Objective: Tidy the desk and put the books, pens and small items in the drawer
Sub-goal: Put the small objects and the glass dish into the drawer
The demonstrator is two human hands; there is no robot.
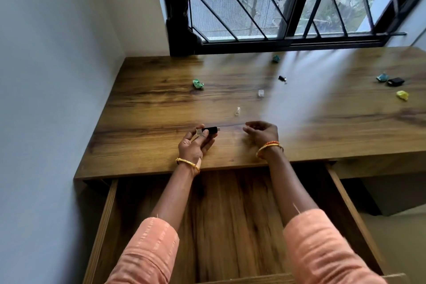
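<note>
Drawer [230,226]: pulled out under the surface [149,104]; what shows of its floor holds nothing.
Left hand [196,143]: fingers pinch a black stick [211,129] with a pale end, at the near edge.
Right hand [261,132]: loosely curled, holding nothing.
Left to do: clear caps [237,110], black adapter [282,78], black case [395,81], crumpled papers [198,83].
Progress: early, judging by this.

Both arms outstretched, left hand [196,143] palm-up with fingers curled, right hand [262,132] loosely curled, palm-down.
</note>
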